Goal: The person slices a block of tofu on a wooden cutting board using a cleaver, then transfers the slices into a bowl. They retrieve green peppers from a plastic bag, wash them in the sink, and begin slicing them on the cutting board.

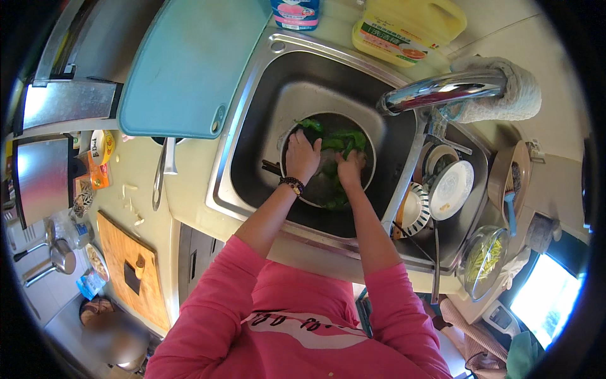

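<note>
A round metal pan or bowl (375, 166) of water sits in the stainless steel sink (246, 109). Several green peppers (334, 143) lie wet in it, most towards the far side, with more green under the water near the front (335, 200). My left hand (304, 155), with a dark bead bracelet at the wrist, is over the left part of the bowl, its thumb apart and its fingers beside a pepper. On the right side, my right hand (351, 168) dips its fingers among the peppers; its fingertips are hidden, so a grip cannot be made out.
A chrome faucet (440, 90) reaches over the sink's right edge. Dishes (450, 189) fill the smaller right basin. A blue cutting board (184, 71) lies left, yellow detergent jug (407, 31) behind. A glass bowl of cut green vegetable (483, 263) stands right, a wooden board (128, 256) far left.
</note>
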Available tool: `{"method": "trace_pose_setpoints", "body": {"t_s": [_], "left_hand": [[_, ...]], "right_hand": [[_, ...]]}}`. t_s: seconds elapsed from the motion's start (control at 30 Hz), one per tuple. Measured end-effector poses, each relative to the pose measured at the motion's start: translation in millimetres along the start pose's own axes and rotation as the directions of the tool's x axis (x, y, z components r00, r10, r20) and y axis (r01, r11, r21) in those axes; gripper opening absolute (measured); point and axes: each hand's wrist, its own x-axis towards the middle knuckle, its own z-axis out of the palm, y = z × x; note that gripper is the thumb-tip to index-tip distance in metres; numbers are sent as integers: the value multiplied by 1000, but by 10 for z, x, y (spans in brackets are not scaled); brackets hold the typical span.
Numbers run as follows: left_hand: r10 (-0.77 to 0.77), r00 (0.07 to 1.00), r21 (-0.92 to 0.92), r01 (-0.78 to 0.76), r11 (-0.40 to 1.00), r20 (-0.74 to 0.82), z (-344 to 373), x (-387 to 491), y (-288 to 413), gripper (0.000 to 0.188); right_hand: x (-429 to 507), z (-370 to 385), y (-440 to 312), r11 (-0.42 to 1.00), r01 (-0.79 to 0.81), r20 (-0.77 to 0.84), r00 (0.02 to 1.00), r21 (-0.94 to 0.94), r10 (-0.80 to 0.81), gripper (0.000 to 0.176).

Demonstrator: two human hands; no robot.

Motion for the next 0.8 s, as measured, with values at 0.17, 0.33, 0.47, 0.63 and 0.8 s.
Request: {"method": "trace_pose_setpoints", "body": {"t_s": [0.17, 0.33, 0.47, 0.63, 0.8], "left_hand": [[-201, 950, -463, 294, 836, 240, -64, 278, 158, 91], [-79, 860, -622, 424, 658, 503, -110, 485, 77, 90], [26, 879, -490, 240, 838, 475, -62, 370, -200, 90], [-53, 818, -280, 256, 925, 573, 16, 195, -317, 92], [56, 762, -311, 194, 931, 645, 9, 112, -363, 68]], "right_hand": [[25, -425, -179, 759, -262, 321, 944, 596, 74, 31], [97, -497, -94, 246, -698, 703, 706, 672, 86, 30], [200, -538, -60, 102, -900, 864, 435, 423, 255, 35], [149, -358, -147, 396, -740, 643, 670, 544, 370, 31], [119, -321, -13, 550, -628, 565, 765, 551, 309, 28]]}}
